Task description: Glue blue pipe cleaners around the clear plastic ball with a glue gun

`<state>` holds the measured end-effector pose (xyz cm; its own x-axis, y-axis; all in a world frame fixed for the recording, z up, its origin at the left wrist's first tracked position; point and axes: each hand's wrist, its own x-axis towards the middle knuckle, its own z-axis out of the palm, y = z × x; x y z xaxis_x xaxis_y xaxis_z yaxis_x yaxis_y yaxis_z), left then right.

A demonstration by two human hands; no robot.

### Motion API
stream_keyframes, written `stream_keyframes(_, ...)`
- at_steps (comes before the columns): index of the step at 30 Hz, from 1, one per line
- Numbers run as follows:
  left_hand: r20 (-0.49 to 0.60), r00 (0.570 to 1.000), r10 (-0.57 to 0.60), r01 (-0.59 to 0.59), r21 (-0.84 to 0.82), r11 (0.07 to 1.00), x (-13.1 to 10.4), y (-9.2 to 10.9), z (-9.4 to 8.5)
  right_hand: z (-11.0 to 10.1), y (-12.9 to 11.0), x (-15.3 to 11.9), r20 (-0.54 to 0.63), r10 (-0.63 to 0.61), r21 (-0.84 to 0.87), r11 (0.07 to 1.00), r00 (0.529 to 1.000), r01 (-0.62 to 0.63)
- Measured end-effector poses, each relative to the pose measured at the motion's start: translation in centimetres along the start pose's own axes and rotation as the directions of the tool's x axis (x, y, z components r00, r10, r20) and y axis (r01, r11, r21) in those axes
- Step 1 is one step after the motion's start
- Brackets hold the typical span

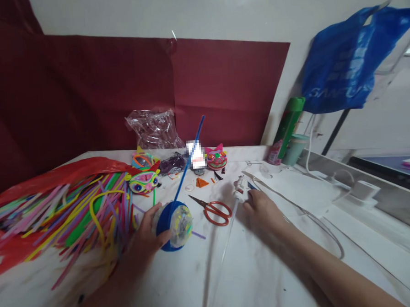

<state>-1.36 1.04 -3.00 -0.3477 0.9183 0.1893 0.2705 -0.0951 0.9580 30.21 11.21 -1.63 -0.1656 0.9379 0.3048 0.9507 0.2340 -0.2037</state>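
My left hand (148, 234) is closed round a clear, round craft piece (181, 224) with yellow bits inside and a blue pipe cleaner (188, 161) around its edge, one long end sticking up to the right. My right hand (261, 208) is closed at the handle of a white glue gun (241, 188), which lies low over the table. A long clear glue stick (230, 237) runs from the gun toward the front edge. Between my hands lie scissors with red handles (217, 213), blades pointing up and left.
Many coloured pipe cleaners (80, 210) lie on a red plastic bag (71, 168) at the left. Decorated animal faces (143, 181) stand behind, one pink (216, 157). A cable (299, 204) crosses white paper (292, 190) at the right, near a green can (290, 121) and a cup (296, 148).
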Motion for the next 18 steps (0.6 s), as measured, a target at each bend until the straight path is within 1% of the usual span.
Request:
stream_keyframes(1, 0.011, 1.0, -0.008, 0.008, -0.007, 1.0, 0.1, -0.2, -0.1, -0.2, -0.1, 0.0, -0.022, -0.002, 0.051, 0.999, 1.0, 0.003)
stream_keyframes(3, 0.039, 0.999, -0.006, 0.007, -0.028, 1.0, 0.0, -0.2, -0.2, -0.5, -0.5, -0.2, -0.071, -0.003, 0.229, 0.973, 0.997, 0.019)
stream_keyframes(5, 0.054, 0.999, -0.007, 0.008, -0.025, 1.0, -0.2, 0.1, -0.2, -0.9, -1.1, -0.7, -0.11, 0.008, 0.451, 0.892, 0.994, 0.043)
stream_keyframes(6, 0.061, 0.998, -0.019, 0.02, -0.018, 1.0, -0.3, 0.2, -0.2, -1.1, -1.6, -1.0, -0.107, 0.015, 0.543, 0.838, 0.994, 0.046)
stream_keyframes(8, 0.063, 0.997, -0.05, 0.051, -0.012, 0.999, -0.4, 0.5, -0.2, -1.6, -2.7, -2.0, -0.046, 0.019, 0.655, 0.756, 0.999, 0.016)
stream_keyframes(10, 0.081, 0.995, -0.065, 0.068, -0.034, 0.997, -0.4, 0.6, -0.3, -2.3, -3.8, -3.1, 0.06, -0.002, 0.709, 0.704, 0.998, -0.041)
stream_keyframes(13, 0.129, 0.99, -0.066, 0.078, -0.091, 0.993, -0.2, 0.5, -0.4, -3.3, -5.1, -4.8, 0.177, -0.083, 0.731, 0.678, 0.981, -0.074)
stream_keyframes(15, 0.165, 0.984, -0.066, 0.08, -0.076, 0.994, 0.0, 0.4, -0.4, -3.7, -5.8, -5.7, 0.214, -0.162, 0.746, 0.663, 0.963, -0.054)
stream_keyframes(18, 0.21, 0.977, -0.038, 0.047, -0.035, 0.998, 0.1, 0.3, -0.6, -4.2, -6.5, -6.7, 0.216, -0.254, 0.755, 0.656, 0.943, 0.004)
